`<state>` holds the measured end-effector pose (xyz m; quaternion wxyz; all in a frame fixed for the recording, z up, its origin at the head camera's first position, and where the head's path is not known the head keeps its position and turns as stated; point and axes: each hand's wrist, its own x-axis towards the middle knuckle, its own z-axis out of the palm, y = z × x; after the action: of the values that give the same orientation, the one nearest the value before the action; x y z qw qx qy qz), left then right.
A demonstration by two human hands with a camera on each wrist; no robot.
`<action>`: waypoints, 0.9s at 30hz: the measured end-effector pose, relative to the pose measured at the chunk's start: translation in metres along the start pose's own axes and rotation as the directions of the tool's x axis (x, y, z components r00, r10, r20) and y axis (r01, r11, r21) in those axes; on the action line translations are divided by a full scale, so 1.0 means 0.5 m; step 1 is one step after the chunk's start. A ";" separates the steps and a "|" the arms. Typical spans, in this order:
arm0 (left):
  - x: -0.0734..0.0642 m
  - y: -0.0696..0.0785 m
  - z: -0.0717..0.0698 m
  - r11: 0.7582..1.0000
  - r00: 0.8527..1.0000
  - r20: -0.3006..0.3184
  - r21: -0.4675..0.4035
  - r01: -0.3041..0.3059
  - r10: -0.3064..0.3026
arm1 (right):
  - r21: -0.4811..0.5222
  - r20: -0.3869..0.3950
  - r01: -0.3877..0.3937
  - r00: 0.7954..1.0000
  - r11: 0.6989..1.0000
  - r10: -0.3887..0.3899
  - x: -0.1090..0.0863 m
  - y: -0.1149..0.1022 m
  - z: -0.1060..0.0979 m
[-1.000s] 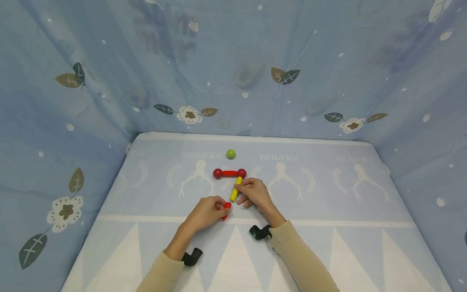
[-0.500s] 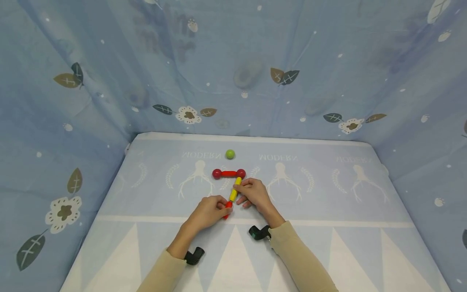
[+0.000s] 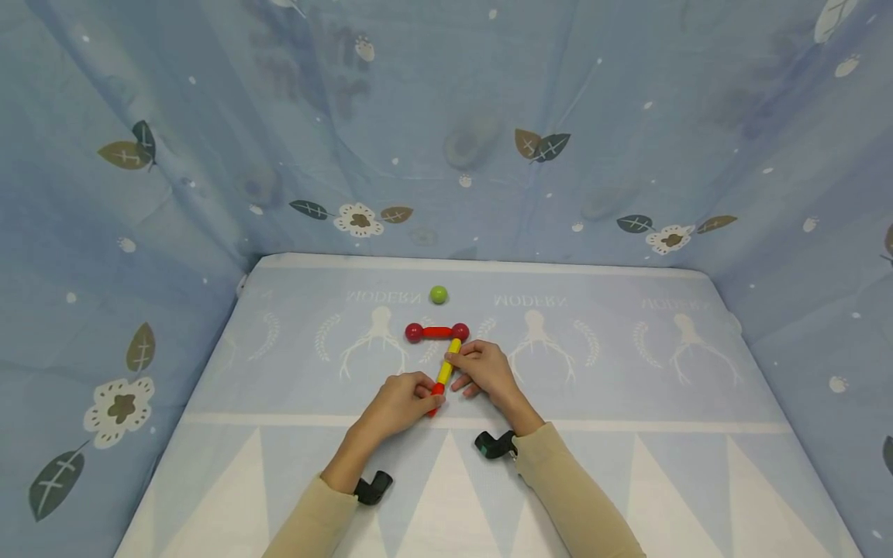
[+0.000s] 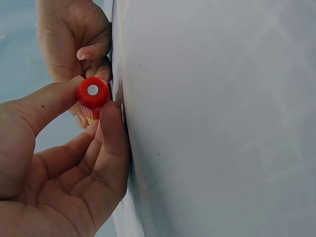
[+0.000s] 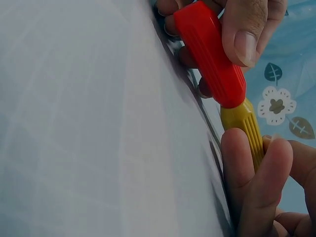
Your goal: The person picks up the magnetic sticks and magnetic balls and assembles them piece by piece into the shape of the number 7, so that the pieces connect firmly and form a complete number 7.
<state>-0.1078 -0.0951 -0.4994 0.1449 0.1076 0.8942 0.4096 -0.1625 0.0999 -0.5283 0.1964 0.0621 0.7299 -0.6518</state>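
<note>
My left hand [image 3: 398,404] pinches a short ribbed red rod [image 3: 437,390] between thumb and fingers. A pale round dot marks the rod's near end in the left wrist view. My right hand [image 3: 488,370] pinches a ribbed yellow rod [image 3: 448,370]. End to end, the red rod [image 5: 212,54] meets the yellow rod [image 5: 240,117] in one slanting line. The yellow rod's far end reaches the right-hand dark red ball [image 3: 460,332]. Another red rod [image 3: 437,332] joins that ball to a second dark red ball [image 3: 414,332] on the left.
Behind the joined pieces, a green ball [image 3: 438,294] lies alone on the patterned tablecloth [image 3: 614,387]. Blue curtain-like cloth [image 3: 446,116] surrounds the table at the back and sides. Black wrist devices [image 3: 494,445] sit at both sleeves.
My left hand has brought the red rod slightly up and right, closing the small gap to the yellow rod. My right hand and the balls look unmoved.
</note>
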 end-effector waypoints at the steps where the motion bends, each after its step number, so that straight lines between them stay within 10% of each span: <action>1: 0.000 0.000 0.000 1.000 1.000 0.000 0.000 0.000 0.000 | 0.003 0.001 -0.001 1.000 1.000 0.001 0.000 0.000 0.000; 21: 0.006 0.008 -0.017 0.999 0.999 0.015 0.018 0.048 -0.049 | -0.012 -0.014 -0.001 1.000 1.000 0.000 0.000 0.002 -0.002; 27: 0.041 0.012 -0.059 0.999 0.997 -0.074 0.026 0.034 -0.032 | -0.019 -0.011 0.000 1.000 1.000 0.000 0.001 0.003 0.000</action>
<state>-0.1368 -0.1057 -0.4802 0.1169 0.0797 0.9062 0.3985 -0.1625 0.0998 -0.5299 0.1932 0.0639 0.7371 -0.6444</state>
